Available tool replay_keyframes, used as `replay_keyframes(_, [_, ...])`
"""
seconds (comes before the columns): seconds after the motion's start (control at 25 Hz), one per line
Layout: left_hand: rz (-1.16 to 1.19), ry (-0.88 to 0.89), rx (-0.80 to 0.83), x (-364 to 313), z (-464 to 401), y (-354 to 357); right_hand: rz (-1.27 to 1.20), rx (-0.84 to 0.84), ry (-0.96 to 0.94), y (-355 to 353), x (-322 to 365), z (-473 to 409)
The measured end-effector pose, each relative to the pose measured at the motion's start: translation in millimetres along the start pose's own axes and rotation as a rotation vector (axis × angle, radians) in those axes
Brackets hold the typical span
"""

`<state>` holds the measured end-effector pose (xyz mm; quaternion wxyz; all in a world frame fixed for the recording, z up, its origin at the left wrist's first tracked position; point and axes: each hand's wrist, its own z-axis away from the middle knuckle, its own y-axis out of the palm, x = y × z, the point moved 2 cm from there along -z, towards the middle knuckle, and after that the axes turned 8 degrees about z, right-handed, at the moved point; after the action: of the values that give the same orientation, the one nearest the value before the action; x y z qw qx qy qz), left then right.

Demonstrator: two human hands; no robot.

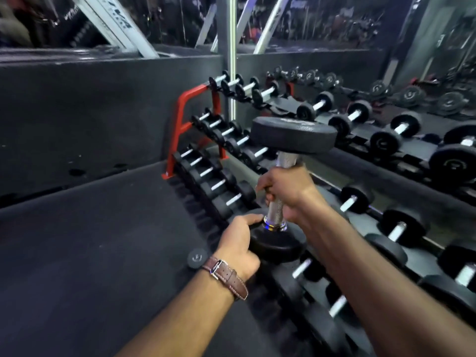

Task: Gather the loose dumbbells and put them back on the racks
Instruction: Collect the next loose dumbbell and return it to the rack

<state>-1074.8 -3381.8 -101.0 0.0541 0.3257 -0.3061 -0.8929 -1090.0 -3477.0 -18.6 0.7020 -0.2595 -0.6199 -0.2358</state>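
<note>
Above the lowest tier of the rack [195, 150], a dumbbell [282, 186] stands almost upright, one black head high near the rack's middle tier and the other low, close over the racked dumbbells [216, 186] of the bottom row. The right hand [286, 191] is wrapped round the knurled steel handle, and the left hand [238, 244] grips the rim of the lower head from the floor side of the rack. The likeliest trouble, as I judge it, is the turn from upright to level: the weight sits well above the right hand's grasp, so a loose wrist could let the top head swing into the rack's middle tier. The left fingers [251, 219] curl over the lower head's edge, where they could be pinched against a neighbouring dumbbell on the rack as it settles. A small round black disc [197, 258] lies on the floor just beside the rack's front edge and could be trodden on.
</note>
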Motion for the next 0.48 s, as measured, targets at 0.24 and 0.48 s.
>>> replay_keyframes(0.24, [-0.017,-0.018,0.037,-111.7,-133.3,73.9,0.087,-0.077,-0.029,33.4,33.4,-186.0])
replay_keyframes(0.48, [-0.086,-0.077,0.146,-225.0,-290.4,125.4,0.075,-0.248,-0.065,80.2,55.0,-358.4])
